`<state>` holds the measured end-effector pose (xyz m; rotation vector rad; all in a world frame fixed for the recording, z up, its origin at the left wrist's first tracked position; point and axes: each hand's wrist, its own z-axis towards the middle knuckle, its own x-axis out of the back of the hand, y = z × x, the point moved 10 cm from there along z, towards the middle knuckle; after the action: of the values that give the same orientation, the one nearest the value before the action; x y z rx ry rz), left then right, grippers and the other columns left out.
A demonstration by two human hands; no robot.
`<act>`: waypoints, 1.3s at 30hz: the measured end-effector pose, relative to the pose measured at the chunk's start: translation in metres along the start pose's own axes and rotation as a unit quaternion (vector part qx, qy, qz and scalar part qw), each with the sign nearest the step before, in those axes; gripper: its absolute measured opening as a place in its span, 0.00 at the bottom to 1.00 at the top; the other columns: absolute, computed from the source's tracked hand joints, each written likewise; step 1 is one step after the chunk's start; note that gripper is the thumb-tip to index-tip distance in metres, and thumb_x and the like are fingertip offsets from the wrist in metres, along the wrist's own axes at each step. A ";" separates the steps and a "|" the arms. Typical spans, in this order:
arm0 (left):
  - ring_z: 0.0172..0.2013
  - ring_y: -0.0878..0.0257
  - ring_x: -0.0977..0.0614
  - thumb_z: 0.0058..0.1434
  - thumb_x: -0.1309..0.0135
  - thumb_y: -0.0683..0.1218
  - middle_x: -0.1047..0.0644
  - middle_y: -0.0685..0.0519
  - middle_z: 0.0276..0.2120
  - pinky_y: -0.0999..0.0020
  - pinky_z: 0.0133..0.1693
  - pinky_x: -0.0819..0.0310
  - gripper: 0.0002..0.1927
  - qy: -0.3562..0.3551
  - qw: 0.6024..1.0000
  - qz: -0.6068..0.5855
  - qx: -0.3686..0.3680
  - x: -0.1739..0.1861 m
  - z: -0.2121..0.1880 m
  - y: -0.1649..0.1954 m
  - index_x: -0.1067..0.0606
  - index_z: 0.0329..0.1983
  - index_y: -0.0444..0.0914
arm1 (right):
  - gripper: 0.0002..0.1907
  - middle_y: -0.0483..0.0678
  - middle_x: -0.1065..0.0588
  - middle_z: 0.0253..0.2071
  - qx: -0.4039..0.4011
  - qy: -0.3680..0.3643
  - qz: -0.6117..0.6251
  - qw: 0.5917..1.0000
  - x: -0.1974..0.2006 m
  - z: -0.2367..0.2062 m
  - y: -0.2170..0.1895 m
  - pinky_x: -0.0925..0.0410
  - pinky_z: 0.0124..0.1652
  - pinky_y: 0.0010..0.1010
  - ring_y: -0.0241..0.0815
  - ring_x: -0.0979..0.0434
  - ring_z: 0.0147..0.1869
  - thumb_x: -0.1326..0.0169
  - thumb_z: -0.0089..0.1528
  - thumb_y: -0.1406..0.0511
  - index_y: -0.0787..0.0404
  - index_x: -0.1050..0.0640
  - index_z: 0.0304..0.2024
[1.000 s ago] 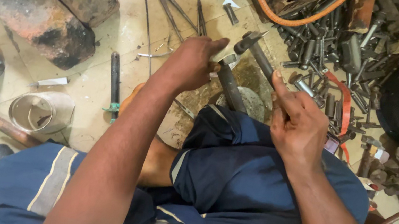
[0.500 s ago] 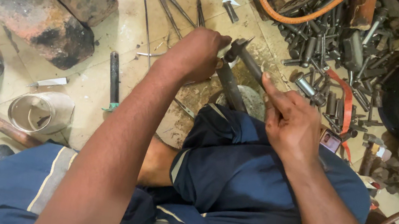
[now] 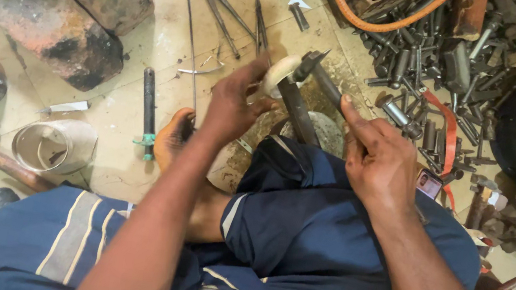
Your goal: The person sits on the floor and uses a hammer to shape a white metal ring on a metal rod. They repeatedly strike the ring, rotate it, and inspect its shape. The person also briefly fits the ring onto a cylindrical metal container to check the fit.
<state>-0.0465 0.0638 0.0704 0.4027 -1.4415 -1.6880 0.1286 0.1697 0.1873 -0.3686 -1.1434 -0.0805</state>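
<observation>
Hammer [image 3: 313, 79] – two hands (one each side)
</observation>
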 end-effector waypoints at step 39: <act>0.45 0.41 0.21 0.56 0.36 0.42 0.22 0.40 0.42 0.50 0.47 0.28 0.34 -0.172 0.966 0.190 -0.020 -0.024 0.039 0.015 0.31 0.66 0.35 | 0.26 0.49 0.26 0.32 -0.011 0.048 0.039 0.998 0.012 -0.003 -0.004 0.30 0.37 0.34 0.43 0.25 0.32 0.40 0.64 0.76 0.49 0.20 0.62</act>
<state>-0.0545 0.1082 0.0885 -0.1950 -1.6079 -1.5140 0.1350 0.1669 0.1982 -0.4234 -1.0323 -0.0415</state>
